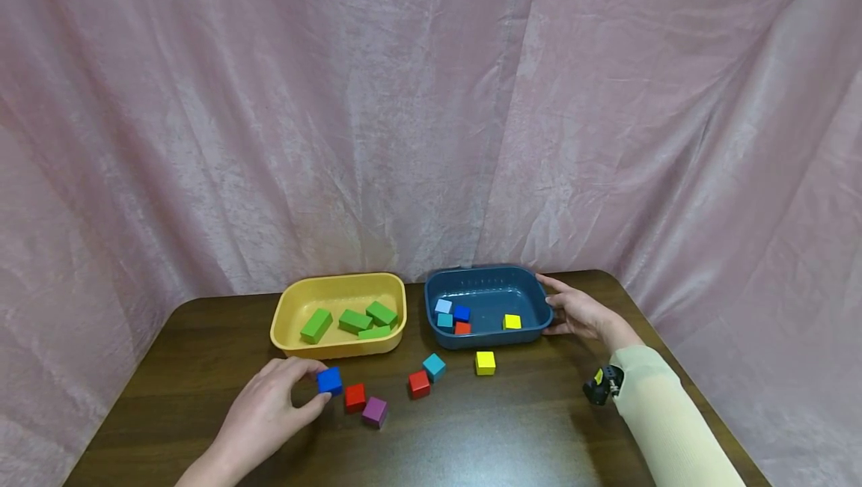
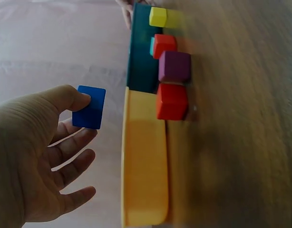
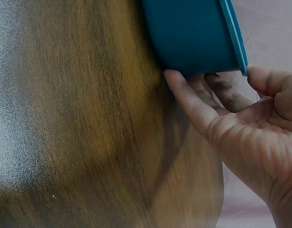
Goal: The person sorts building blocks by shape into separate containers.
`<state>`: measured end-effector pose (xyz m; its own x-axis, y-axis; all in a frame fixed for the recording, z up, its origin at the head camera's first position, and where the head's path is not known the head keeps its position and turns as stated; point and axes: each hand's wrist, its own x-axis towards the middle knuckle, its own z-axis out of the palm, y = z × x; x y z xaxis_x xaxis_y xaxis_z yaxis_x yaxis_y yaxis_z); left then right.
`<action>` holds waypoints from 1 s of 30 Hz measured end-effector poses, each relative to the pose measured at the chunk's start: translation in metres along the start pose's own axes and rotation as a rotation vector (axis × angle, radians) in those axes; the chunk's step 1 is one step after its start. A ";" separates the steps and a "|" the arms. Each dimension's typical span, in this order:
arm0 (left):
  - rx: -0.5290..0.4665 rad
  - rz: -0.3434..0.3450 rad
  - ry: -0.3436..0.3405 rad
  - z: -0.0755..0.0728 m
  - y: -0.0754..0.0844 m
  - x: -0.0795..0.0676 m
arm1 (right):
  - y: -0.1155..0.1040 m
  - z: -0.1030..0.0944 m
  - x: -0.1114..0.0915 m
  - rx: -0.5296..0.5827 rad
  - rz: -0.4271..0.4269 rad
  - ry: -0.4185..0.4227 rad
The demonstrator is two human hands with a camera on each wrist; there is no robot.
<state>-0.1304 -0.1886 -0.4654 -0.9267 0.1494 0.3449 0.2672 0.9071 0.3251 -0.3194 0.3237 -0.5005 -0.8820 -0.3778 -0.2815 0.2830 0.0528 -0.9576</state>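
Note:
Between thumb and fingers, my left hand (image 1: 272,408) pinches a blue cube (image 2: 90,107), raised above the table in the left wrist view. Its other fingers are spread loosely. Just right of that hand lie a red cube (image 1: 355,399) and a purple cube (image 1: 374,412). My right hand (image 1: 581,313) touches the right end of a dark blue bin (image 3: 198,40). In the right wrist view its thumb is at the rim, with the other fingers extended against the lower wall. Inside this bin are several small cubes, among them a yellow cube (image 1: 512,322).
A yellow bin (image 1: 286,322) holding several green blocks (image 1: 316,325) stands left of the blue one. In front of the bins, another red cube (image 1: 419,384), a teal cube (image 1: 434,367) and a yellow cube (image 1: 485,363) rest on the wooden table (image 1: 498,435). A pink curtain (image 1: 431,113) hangs behind.

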 end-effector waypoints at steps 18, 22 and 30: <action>-0.068 0.131 0.052 0.004 0.037 0.021 | 0.001 -0.001 0.001 0.000 -0.007 -0.002; -0.070 0.154 0.055 0.005 0.046 0.029 | 0.002 -0.001 0.001 0.000 -0.013 -0.010; -0.088 0.181 0.060 0.005 0.063 0.047 | 0.000 0.000 0.001 -0.005 -0.006 -0.007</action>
<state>-0.1584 -0.1228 -0.4336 -0.8447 0.2802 0.4560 0.4522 0.8295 0.3279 -0.3203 0.3234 -0.5010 -0.8812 -0.3844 -0.2750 0.2756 0.0548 -0.9597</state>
